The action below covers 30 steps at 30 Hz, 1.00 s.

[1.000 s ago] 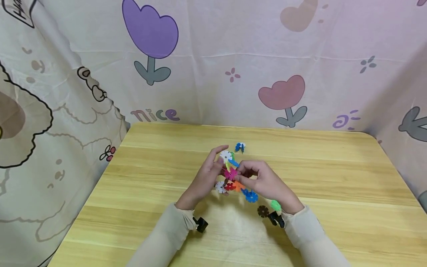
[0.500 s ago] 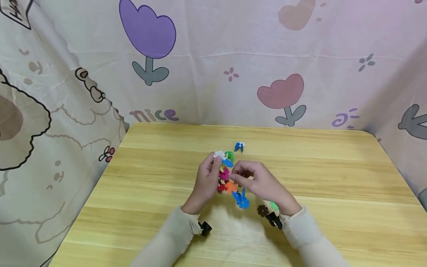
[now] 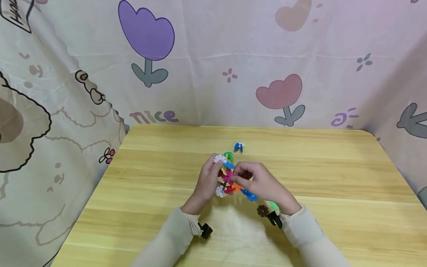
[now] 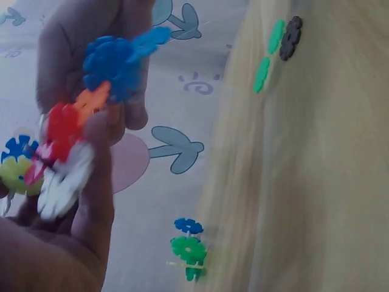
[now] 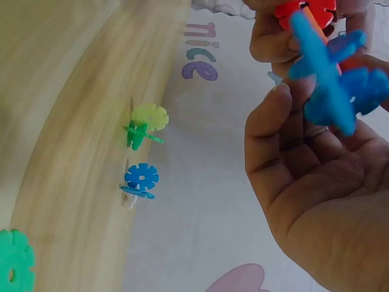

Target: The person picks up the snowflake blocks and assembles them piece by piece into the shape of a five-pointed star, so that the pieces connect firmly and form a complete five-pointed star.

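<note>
My left hand [image 3: 207,181] grips a chain of interlocking plastic snowflake discs [image 4: 62,131] above the table. A white disc [image 3: 220,159] is by its thumb; a pink disc [image 3: 228,175], red disc [image 3: 229,190], orange disc [image 3: 237,187] and blue discs [image 3: 251,196] follow, with another white disc [image 3: 221,191] lower down. My right hand [image 3: 265,181] pinches at the pink disc with thumb and fingertips, the other fingers curled. In the right wrist view, the blue discs [image 5: 331,76] hang in front of its fingers, hiding the pinch. Blur softens the chain in the left wrist view.
A blue-and-white cluster [image 3: 238,147] stands on the table [image 3: 160,167] beyond the hands, near a green and yellow-green cluster [image 5: 144,125]. A brown disc [image 3: 262,211] and green discs [image 4: 269,55] lie by the right wrist. A patterned cloth [image 3: 207,85] hangs behind.
The left hand, fingers spread a second ago, has closed in around the chain. The chain's blue end dipped, then rose again, and the lower white disc was hidden, then reappeared. The right hand shifted slightly left.
</note>
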Each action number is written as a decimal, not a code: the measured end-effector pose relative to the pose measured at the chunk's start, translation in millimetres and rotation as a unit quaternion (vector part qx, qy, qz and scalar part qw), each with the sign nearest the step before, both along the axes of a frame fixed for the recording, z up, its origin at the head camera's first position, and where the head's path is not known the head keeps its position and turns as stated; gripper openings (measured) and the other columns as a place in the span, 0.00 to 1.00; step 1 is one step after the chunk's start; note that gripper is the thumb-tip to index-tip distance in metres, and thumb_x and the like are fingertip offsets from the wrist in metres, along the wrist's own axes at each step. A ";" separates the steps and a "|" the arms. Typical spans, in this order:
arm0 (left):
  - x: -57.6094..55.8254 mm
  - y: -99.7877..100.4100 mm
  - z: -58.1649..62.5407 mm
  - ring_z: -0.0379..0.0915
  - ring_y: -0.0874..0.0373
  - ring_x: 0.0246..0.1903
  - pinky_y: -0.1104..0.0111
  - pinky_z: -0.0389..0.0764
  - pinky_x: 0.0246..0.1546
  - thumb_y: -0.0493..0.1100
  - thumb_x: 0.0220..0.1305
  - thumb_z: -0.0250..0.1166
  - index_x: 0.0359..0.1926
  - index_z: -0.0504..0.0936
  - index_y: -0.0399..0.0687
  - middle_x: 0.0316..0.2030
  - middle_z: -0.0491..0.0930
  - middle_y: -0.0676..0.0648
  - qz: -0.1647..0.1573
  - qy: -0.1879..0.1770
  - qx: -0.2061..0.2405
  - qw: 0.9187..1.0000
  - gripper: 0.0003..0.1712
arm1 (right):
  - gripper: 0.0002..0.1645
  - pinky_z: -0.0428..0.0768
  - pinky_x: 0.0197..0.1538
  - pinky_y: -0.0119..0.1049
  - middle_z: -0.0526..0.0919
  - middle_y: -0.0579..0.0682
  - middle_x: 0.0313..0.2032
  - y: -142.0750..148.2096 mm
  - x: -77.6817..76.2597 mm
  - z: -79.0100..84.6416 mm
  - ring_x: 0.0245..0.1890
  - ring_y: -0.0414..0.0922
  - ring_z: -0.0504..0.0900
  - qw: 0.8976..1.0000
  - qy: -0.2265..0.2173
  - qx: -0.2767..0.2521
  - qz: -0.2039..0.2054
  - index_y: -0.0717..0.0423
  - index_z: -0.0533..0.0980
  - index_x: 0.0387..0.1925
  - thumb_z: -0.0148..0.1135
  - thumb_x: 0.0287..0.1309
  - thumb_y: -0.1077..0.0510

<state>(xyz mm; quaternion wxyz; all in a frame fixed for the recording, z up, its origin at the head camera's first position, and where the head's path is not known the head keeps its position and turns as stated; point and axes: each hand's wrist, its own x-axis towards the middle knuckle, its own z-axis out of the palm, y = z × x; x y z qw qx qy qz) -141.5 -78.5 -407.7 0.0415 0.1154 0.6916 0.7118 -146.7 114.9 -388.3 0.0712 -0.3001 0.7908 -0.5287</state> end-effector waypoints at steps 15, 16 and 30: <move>-3.8 -3.3 0.5 0.77 0.61 0.26 0.71 0.84 0.25 0.45 0.80 0.56 0.45 0.79 0.30 0.29 0.79 0.49 -0.014 0.011 0.019 1.000 0.18 | 0.10 0.78 0.29 0.32 0.79 0.44 0.25 2.3 -0.5 0.5 0.26 0.43 0.76 1.000 0.001 -0.005 0.005 0.54 0.80 0.31 0.64 0.67 0.69; -3.1 0.2 -1.9 0.74 0.62 0.24 0.74 0.80 0.23 0.44 0.79 0.58 0.44 0.80 0.32 0.28 0.77 0.49 0.011 0.033 0.012 0.999 0.16 | 0.09 0.78 0.29 0.31 0.79 0.44 0.25 1.7 -0.5 0.9 0.25 0.42 0.75 1.000 0.003 -0.007 0.002 0.55 0.80 0.31 0.64 0.67 0.69; 5.5 7.6 -9.4 0.71 0.59 0.14 0.73 0.78 0.15 0.50 0.81 0.57 0.47 0.81 0.38 0.20 0.74 0.47 0.102 0.053 0.000 0.993 0.18 | 0.07 0.83 0.30 0.34 0.83 0.51 0.30 35.6 -9.3 9.1 0.27 0.49 0.80 0.999 -0.008 -0.033 -0.039 0.56 0.82 0.35 0.61 0.72 0.65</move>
